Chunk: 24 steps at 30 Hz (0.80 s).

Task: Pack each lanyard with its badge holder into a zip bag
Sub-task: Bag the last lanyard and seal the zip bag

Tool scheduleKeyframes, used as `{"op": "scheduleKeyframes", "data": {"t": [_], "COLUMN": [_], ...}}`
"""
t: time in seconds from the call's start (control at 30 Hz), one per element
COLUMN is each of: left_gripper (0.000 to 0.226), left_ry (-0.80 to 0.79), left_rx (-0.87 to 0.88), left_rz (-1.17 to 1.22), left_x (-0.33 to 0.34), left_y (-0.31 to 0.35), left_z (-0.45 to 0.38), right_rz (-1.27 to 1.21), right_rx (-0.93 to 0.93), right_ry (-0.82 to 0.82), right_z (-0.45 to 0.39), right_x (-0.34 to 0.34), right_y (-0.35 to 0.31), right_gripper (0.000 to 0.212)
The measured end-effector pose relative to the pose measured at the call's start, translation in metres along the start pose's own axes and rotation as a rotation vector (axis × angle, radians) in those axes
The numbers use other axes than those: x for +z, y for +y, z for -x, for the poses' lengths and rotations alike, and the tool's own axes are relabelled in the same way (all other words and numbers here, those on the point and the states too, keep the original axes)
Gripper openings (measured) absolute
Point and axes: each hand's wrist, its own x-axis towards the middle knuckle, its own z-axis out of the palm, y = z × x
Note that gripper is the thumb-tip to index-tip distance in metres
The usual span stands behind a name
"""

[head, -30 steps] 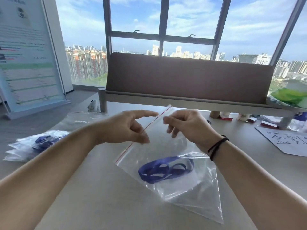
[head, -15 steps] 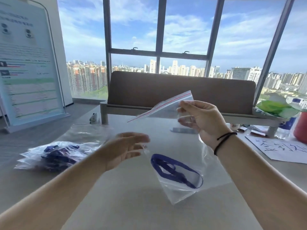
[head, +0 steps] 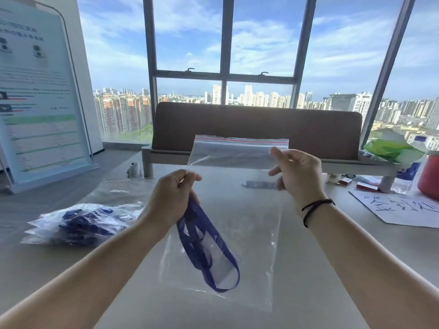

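Observation:
I hold a clear zip bag (head: pixel 251 224) upright above the grey table (head: pixel 320 269), its red zip strip at the top. My right hand (head: pixel 294 174) pinches the bag's upper right side. My left hand (head: pixel 173 193) grips the bag's left side just above the blue lanyard (head: pixel 204 248), whose loops hang inside the bag. A clear badge holder (head: pixel 218 264) shows faintly among the loops. Whether the zip strip is sealed I cannot tell.
A pile of packed zip bags with blue lanyards (head: pixel 80 224) lies at the left. A sheet of paper with handwriting (head: pixel 403 207) lies at the right, near a red container (head: pixel 428 179) and green bag (head: pixel 392 148). A brown desk divider (head: pixel 256 129) stands behind.
The bag was lifted from lying tilted on the table to hanging upright. My left hand let go briefly, then took hold of the bag's left side. The lanyard slid downwards inside.

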Motion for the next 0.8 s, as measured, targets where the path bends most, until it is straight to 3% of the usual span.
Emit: {"op": "scheduleKeyframes", "data": {"t": [0.1,0.2,0.3,0.5,0.6,0.67,0.8], "left_gripper": [0.023,0.022,0.022,0.014,0.033,0.048,0.063], "left_ry": [0.009,0.042,0.027,-0.086,-0.121,-0.234,-0.558], "left_rx": [0.055,0.025,-0.038,-0.270,-0.085,-0.012,0.160], "left_rz": [-0.176,-0.213,-0.286,-0.267,-0.544,-0.600,-0.821], "left_x": [0.009,0.013,0.011,0.009,0.014,0.022,0.041], "left_y": [-0.023,-0.043,-0.059,-0.082,-0.087,-0.077,-0.062], "left_z": [0.004,0.010,0.012,0.017,0.027,0.038,0.059], "right_rz": [-0.196,-0.203,-0.124,0.270,0.591,0.591,0.747], "right_rx": [0.534,0.699,0.648,0.443,0.330,0.335,0.155], "right_ry": [-0.353,-0.566,-0.452,-0.351,-0.333,-0.335,-0.387], "right_z": [0.023,0.054,0.060,0.043,0.040,0.040,0.053], "right_x": [0.006,0.010,0.018,0.028,0.027,0.025,0.022], "right_y": [0.039,0.076,0.094,0.117,0.135,0.138,0.132], "right_gripper": [0.043,0.033,0.019,0.019,0.055,0.070,0.062]}}
